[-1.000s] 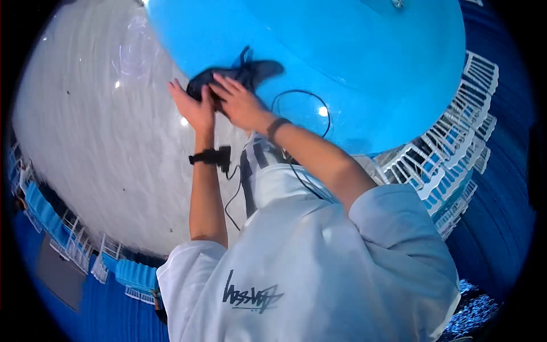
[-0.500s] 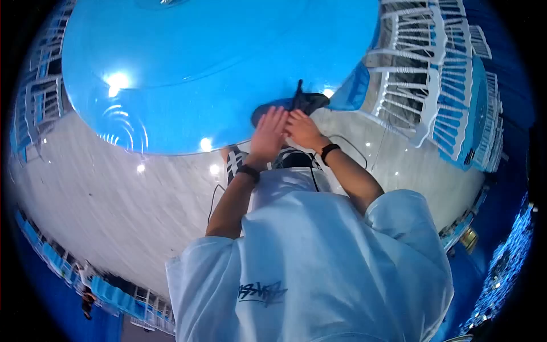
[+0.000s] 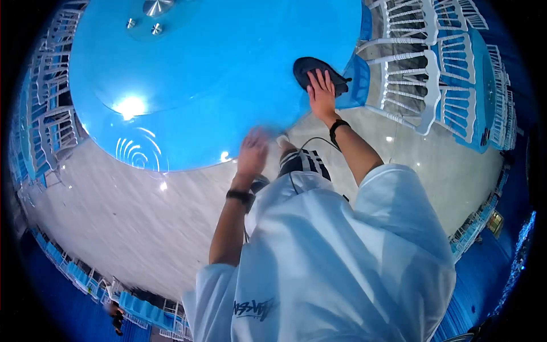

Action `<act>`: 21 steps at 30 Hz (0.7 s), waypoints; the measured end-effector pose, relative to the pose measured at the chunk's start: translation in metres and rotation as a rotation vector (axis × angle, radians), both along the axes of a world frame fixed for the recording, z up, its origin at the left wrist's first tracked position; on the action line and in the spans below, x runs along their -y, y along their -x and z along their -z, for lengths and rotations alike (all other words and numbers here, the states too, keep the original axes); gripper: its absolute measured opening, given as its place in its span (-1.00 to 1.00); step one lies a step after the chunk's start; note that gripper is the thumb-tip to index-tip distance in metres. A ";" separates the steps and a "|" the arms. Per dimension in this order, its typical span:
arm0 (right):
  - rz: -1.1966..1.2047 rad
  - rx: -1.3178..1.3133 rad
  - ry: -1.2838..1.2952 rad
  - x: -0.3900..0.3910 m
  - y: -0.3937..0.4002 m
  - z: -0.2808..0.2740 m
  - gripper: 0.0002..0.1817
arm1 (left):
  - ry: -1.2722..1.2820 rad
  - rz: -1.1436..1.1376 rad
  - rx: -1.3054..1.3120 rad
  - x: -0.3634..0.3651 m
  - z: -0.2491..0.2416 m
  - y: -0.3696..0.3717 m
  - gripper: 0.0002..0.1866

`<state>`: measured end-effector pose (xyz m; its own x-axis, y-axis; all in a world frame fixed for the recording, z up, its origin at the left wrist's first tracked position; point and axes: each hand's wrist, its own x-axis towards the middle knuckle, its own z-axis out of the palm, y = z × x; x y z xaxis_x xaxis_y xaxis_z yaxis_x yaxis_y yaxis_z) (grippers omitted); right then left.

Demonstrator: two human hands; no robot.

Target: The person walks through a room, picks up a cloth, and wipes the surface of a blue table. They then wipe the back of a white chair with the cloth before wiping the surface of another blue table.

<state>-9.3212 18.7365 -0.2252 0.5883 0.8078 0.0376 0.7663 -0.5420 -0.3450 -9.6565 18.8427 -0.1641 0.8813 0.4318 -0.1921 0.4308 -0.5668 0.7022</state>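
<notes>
My right hand (image 3: 323,98) lies with its fingers stretched out and slightly apart on top of a flat, soft black item (image 3: 308,66) with a rounded end, whose exact kind I cannot make out. The black item rests on the shiny blue round table (image 3: 228,74), close to its right edge. My left hand (image 3: 253,153) is over the near edge of the table, apart from the black item. Its fingers are smeared by motion, and nothing can be made out in them.
Silver metal pieces (image 3: 158,7) stand near the table's middle. White spindle-backed chairs (image 3: 424,85) line the right side, with more chairs (image 3: 51,114) on the left. A thin dark cable (image 3: 319,138) hangs by my body. A person (image 3: 117,319) is far off at lower left.
The black item now lies flat and farther right on the table, under my right hand. My left hand has come off it and moved left and down. The view has shifted.
</notes>
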 end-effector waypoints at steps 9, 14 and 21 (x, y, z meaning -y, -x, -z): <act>0.122 0.017 -0.102 -0.056 0.147 0.034 -0.60 | 0.132 -0.511 -0.097 -0.082 -0.025 0.291 -0.55; 0.112 -0.228 -0.293 -0.076 0.288 0.050 -0.72 | 0.253 -0.318 -0.209 -0.163 -0.007 0.312 -0.53; -0.129 -0.807 -0.070 -0.145 0.476 -0.024 -0.75 | 0.238 0.258 0.091 -0.230 -0.029 0.298 -0.28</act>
